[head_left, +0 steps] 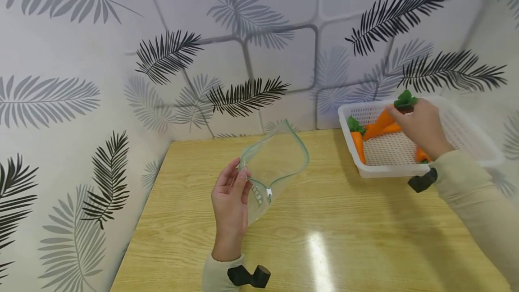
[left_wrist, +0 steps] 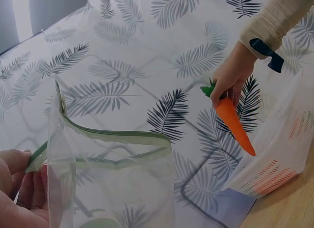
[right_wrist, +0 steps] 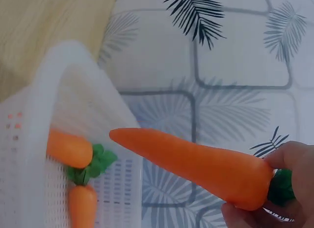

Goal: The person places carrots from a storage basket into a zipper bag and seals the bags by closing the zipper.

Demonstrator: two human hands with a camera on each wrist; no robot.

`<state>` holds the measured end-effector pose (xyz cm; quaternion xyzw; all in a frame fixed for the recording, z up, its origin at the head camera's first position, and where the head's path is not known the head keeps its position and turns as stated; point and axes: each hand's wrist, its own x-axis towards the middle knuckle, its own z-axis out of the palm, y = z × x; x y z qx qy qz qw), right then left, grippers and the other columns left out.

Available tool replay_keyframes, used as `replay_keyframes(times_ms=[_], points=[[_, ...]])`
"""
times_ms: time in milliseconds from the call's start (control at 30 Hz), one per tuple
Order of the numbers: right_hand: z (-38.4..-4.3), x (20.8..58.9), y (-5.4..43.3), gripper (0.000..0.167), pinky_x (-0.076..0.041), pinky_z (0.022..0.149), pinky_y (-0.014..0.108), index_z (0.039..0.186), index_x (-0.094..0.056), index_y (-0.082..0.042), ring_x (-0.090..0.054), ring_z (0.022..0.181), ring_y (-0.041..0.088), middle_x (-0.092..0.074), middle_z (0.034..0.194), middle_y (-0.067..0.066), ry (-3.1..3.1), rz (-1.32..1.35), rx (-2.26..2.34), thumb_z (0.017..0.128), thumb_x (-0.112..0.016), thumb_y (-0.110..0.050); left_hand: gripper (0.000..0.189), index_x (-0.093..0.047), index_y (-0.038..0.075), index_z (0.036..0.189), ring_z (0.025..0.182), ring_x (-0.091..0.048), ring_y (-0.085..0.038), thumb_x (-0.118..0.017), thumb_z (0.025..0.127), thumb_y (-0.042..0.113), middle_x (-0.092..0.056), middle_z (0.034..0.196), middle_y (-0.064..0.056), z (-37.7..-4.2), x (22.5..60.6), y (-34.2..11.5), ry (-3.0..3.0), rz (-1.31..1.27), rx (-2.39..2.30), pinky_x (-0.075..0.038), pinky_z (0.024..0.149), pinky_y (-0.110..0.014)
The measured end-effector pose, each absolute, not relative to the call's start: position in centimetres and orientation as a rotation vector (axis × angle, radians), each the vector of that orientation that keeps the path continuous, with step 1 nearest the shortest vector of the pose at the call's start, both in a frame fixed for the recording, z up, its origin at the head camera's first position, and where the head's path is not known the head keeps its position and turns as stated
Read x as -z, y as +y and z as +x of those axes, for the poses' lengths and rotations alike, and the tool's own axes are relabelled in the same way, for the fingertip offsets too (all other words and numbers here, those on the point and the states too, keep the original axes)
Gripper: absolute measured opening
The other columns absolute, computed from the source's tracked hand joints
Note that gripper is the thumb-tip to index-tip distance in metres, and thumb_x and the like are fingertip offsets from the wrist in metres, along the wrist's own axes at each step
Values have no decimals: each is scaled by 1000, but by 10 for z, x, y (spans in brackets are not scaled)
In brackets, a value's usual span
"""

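Note:
A carrot with a green leafy top is held by my right hand, which grips it at the leafy end. In the left wrist view the carrot points tip down beside the white basket, above its rim. My left hand pinches the edge of a clear zip bag between thumb and fingers. The bag's green-edged mouth gapes wide, and a white slider sits on its near edge. Nothing shows inside the bag.
The white plastic basket stands at the table's back right against the patterned wall. Several more carrots lie in it. The wooden table spreads under both hands.

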<state>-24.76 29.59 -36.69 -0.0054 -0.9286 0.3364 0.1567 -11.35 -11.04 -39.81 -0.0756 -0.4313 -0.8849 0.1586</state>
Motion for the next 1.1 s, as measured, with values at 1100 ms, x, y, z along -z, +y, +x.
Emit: replay_keyframes(times_ms=[1100], points=[[-182, 312, 194, 35, -48, 68, 14, 121, -59, -6, -57, 88, 12, -60, 112, 1, -2241, 441, -1703, 89, -64, -20, 32, -53, -5, 121, 86, -58, -16, -58, 90, -1, -53, 94, -6, -112, 399, -108, -1272, -255, 2519, -52, 73, -22]])
